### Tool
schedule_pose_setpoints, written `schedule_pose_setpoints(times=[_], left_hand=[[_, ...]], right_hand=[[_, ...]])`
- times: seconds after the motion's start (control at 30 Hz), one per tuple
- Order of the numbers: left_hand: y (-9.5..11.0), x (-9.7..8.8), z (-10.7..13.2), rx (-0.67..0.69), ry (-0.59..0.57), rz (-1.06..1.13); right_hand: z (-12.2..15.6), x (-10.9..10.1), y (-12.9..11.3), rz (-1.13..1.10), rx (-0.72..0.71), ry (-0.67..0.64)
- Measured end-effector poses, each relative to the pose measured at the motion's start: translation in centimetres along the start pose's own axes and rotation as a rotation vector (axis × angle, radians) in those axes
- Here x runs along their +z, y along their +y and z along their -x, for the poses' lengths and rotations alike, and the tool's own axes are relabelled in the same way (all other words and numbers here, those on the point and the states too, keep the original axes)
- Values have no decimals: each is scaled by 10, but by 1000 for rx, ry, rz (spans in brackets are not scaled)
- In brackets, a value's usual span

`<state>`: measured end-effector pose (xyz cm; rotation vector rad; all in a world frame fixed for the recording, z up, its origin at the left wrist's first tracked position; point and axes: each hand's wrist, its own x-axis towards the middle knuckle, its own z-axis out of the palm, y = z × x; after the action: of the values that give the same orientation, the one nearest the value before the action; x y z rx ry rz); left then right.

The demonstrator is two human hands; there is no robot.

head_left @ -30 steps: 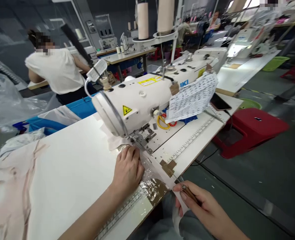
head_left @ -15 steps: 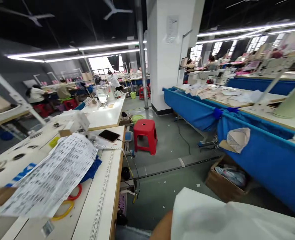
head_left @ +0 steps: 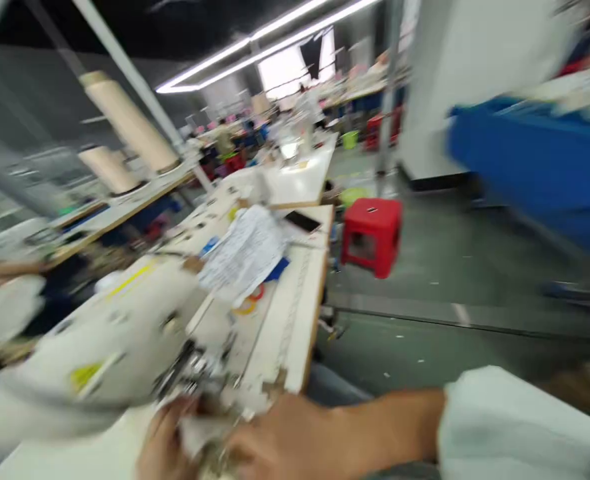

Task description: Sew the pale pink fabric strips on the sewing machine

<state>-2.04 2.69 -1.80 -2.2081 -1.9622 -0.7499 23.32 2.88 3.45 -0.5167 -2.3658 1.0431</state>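
1. The whole view is smeared by motion, so I can only read coarse shapes.
2. My left hand sits at the bottom edge, just in front of the needle end of the white sewing machine, touching a pale piece of fabric that lies on the bench.
3. My right hand comes in from the right, its forearm leading out of a white sleeve; it lies over the same fabric, right beside the left hand.
4. Fingers — I cannot tell whether either hand is pinching the fabric or only resting on it; the blur hides the fingertips.
5. The fabric is at the near corner of the bench, just below the machine's presser-foot area.
6. Further along the bench a printed paper sheet hangs off the machine, with yellow and red rings under it and a dark phone beyond.
7. A red stool stands on the floor just right of the bench — well apart from my hands.
8. Two cream thread cones stand on a rack to the upper left.
9. A blue-skirted table fills the right side.
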Motion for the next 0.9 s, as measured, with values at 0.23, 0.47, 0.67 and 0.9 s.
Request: schedule_pose_setpoints(times=[0.23, 0.47, 0.67, 0.9], left_hand=[[2, -15, 21, -252, 107, 144], [7, -18, 21, -285, 99, 262], [5, -16, 21, -286, 115, 246], [5, -11, 20, -252, 130, 200]], right_hand=[[-22, 25, 30, 320, 93, -2], [-44, 33, 39, 365, 60, 36], [-49, 36, 44, 387, 17, 52], [-52, 38, 48, 434, 0, 40]])
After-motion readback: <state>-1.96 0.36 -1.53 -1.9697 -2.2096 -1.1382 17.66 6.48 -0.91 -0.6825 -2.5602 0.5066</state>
